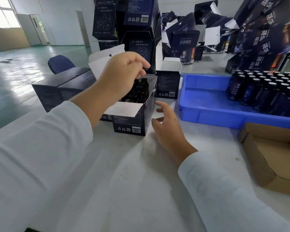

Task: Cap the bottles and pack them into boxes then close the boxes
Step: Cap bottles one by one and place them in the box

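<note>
Right hand point(167, 129) loose and empty on the counter point(124, 173) beside the open box point(132, 121); left hand point(124, 72) curled over the capped bottles point(139, 89) inside, grip unclear. Thin card flaps, glass probably heavy: best lifted from the base

Glossy blue plastic tray point(206, 104); matt cardboard box point(132, 121); dark glossy bottles point(258, 91).

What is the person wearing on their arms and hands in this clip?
Both arms are in long white sleeves of a plain, smooth fabric, the left sleeve and the right sleeve each ending at the wrist. The left hand and right hand are bare: no gloves, rings, watch or markings show.
</note>
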